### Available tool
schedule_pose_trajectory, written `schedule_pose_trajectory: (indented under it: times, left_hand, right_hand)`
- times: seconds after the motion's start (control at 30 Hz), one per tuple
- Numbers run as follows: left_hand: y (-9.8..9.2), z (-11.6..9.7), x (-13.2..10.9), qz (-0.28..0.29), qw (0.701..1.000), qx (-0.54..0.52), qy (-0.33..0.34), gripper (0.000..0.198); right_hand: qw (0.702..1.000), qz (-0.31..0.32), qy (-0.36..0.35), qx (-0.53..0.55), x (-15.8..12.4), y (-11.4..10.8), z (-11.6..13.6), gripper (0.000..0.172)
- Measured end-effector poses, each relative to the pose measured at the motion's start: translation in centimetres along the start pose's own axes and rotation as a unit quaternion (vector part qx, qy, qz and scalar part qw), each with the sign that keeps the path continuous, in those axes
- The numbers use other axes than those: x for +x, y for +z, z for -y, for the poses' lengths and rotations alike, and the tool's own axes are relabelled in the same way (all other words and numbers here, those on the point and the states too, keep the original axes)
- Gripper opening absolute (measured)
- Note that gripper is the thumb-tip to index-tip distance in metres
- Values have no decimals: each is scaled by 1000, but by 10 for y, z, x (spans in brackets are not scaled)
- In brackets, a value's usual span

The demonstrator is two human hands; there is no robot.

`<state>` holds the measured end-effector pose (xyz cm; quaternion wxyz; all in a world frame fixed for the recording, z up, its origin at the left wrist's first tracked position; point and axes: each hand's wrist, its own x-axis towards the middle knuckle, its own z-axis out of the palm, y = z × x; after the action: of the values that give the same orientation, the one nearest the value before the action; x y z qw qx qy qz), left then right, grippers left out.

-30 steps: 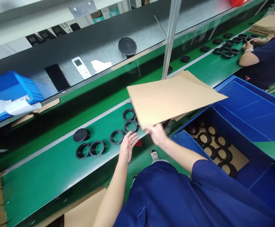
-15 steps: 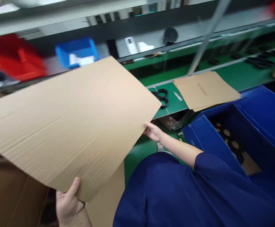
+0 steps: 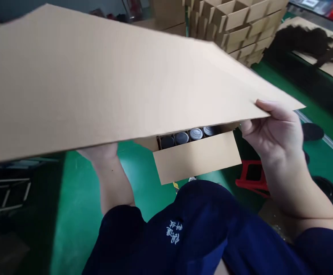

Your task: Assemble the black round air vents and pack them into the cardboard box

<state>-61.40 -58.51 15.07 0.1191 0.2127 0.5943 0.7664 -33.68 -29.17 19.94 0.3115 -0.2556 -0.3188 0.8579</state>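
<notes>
A large flat cardboard sheet point(image 3: 120, 84) spans most of the view, held in front of me. My right hand point(image 3: 277, 130) grips its near right edge, thumb on top and fingers beneath. Under the sheet's near left edge is my left hand point(image 3: 105, 152); its fingers are hidden by the cardboard. Below the sheet stands an open cardboard box point(image 3: 197, 156) with its near flap folded outward. A row of dark round-topped pieces point(image 3: 196, 133) shows inside it, between dividers; the sheet covers the rest.
Stacked cardboard dividers point(image 3: 240, 26) stand at the back right. A red plastic stand point(image 3: 252, 177) is on the green floor point(image 3: 80, 214) beside the box. White-framed racks point(image 3: 7, 194) are at the left. Dark round parts point(image 3: 312, 131) lie at the right.
My view has turned from the bench and blue bin to the open box on the floor. The cardboard sheet has come along, now level over the box.
</notes>
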Motion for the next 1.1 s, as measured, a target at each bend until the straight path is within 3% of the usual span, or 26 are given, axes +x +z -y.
schedule_pose_trajectory:
  times: [0.1,0.17,0.27,0.6,0.77,0.87,0.97,1.1]
  left_hand:
    - [-23,14,-16,-41,991,-124,1,56]
    - [-29,30,-24,-88,986,-138,-43,61]
    - [-28,49,-33,-143,979,-131,-66,62]
    - [22,59,-39,-153,980,-96,-82,52]
    - [45,81,-32,-156,985,-53,-59,45]
    - [59,112,-32,-174,983,-12,-60,43]
    - [77,161,-31,-174,977,78,-95,40]
    - [110,236,-19,-16,943,293,-154,36]
  right_hand:
    - [998,-42,53,-5,14,25,9,25]
    - [995,-58,75,-14,30,27,14,36]
    - [993,-91,73,-4,61,18,10,34]
    - [981,-159,114,1,168,-23,-66,19]
    - [985,-120,117,-37,207,-59,-101,17]
    - [979,-107,150,-87,218,-90,-134,15]
    - [944,-146,256,-148,215,-121,-171,12]
    - [898,-183,355,-186,210,-146,-201,17]
